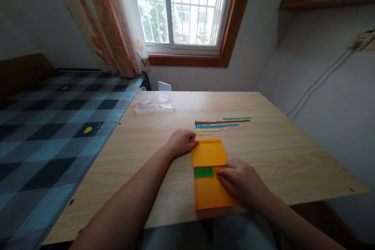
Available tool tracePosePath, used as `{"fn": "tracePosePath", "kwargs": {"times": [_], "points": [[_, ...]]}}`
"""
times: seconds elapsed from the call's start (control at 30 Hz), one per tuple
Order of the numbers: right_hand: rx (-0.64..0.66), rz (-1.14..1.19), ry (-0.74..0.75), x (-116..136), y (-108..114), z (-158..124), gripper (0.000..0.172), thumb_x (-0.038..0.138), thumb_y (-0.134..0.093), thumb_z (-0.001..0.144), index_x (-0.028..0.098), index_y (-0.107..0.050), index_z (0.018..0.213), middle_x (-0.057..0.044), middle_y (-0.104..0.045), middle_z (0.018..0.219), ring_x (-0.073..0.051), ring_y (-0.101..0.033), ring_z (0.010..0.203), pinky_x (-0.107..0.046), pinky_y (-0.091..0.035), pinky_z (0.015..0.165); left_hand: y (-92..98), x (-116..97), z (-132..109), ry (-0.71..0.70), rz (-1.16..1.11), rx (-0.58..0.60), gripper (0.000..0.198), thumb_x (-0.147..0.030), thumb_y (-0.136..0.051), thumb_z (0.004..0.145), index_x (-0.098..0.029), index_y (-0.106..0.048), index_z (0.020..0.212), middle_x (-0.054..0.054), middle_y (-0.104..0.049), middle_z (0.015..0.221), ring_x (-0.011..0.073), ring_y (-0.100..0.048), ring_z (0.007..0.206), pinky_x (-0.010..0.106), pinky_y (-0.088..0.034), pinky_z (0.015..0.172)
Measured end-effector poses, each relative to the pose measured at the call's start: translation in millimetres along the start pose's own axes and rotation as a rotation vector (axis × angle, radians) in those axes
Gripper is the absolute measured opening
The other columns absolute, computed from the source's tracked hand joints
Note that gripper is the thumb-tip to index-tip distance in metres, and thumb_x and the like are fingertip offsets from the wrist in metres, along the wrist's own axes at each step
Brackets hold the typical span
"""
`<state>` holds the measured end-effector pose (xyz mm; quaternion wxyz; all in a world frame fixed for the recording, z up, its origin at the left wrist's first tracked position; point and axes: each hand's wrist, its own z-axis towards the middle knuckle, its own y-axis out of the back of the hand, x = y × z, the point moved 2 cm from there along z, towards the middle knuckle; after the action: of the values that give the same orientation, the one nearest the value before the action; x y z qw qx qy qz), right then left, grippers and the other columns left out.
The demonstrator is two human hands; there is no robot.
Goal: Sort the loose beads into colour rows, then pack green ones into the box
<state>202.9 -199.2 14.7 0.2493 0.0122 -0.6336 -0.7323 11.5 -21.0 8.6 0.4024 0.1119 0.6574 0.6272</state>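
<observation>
An orange two-part tray (pixel 209 154) lies on the table in front of me. A flat green piece (pixel 203 172) sits in its near part, against the divider at the left. My left hand (pixel 183 142) is closed at the tray's far left corner, its thumb on the rim. Over the right side of the near part is my right hand (pixel 241 177), its fingertips pressed together just right of the green piece. What those fingertips hold, if anything, is hidden. Beyond the tray lie rows of small brown pieces (pixel 205 122), blue pieces (pixel 216 125), green pieces (pixel 236 118), pale pieces (pixel 211 129) and yellow pieces (pixel 203 134).
Clear plastic boxes (pixel 166 103) with raised lids stand at the far left of the wooden table (pixel 293 156). A bed with a checked cover (pixel 73 125) borders the table's left side. A cable (pixel 322 72) runs down the right wall from a socket.
</observation>
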Motion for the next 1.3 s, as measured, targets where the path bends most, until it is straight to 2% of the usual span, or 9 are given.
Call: {"fn": "tracePosePath", "kwargs": {"times": [0.2, 0.37, 0.6, 1.1, 1.3], "points": [[-0.127, 0.018, -0.018, -5, -4, -5, 0.022, 0.027, -0.055, 0.098, 0.023, -0.077, 0.095, -0.007, -0.07, 0.088, -0.021, -0.062, 0.086, -0.033, -0.046, 0.078, 1.4, 0, 0, 0.005, 0.009, 0.017, 0.031, -0.034, -0.062, 0.08, -0.02, -0.046, 0.058, -0.001, -0.053, 0.059, 0.0149, -0.043, 0.058, 0.029, -0.025, 0.056], [-0.07, 0.001, -0.033, -4, -2, -9, 0.022, 0.026, -0.056, 0.097, 0.025, -0.078, 0.093, -0.006, -0.07, 0.089, -0.02, -0.063, 0.085, -0.031, -0.047, 0.077, 1.2, -1, 1, -0.003, 0.01, 0.02, 0.029, -0.034, -0.064, 0.079, -0.02, -0.049, 0.059, 0.0, -0.056, 0.061, 0.0158, -0.045, 0.06, 0.029, -0.025, 0.057], [-0.004, -0.026, -0.056, 0, -2, 2, 0.024, 0.026, -0.055, 0.098, 0.025, -0.077, 0.091, -0.004, -0.067, 0.082, -0.019, -0.062, 0.081, -0.029, -0.044, 0.072, 1.5, -3, 0, 0.009, 0.017, 0.03, 0.025, -0.034, -0.062, 0.08, -0.021, -0.054, 0.061, 0.001, -0.059, 0.064, 0.017, -0.047, 0.062, 0.03, -0.025, 0.058], [-0.048, 0.023, -0.069, 0, -8, 1, 0.022, 0.023, -0.055, 0.097, 0.022, -0.076, 0.088, -0.006, -0.068, 0.083, -0.021, -0.062, 0.085, -0.032, -0.047, 0.078, 0.6, -2, -1, 0.0, 0.009, 0.016, 0.026, -0.034, -0.064, 0.079, -0.02, -0.051, 0.06, 0.0, -0.059, 0.064, 0.0164, -0.046, 0.061, 0.03, -0.024, 0.057], [-0.046, -0.003, -0.063, 2, -6, 1, 0.022, 0.023, -0.055, 0.096, 0.023, -0.076, 0.088, -0.005, -0.068, 0.082, -0.02, -0.061, 0.083, -0.031, -0.046, 0.075, 0.4, -2, 0, 0.007, 0.015, 0.02, 0.027, -0.034, -0.064, 0.08, -0.02, -0.052, 0.06, 0.0, -0.059, 0.063, 0.0165, -0.047, 0.061, 0.03, -0.024, 0.057]]}}
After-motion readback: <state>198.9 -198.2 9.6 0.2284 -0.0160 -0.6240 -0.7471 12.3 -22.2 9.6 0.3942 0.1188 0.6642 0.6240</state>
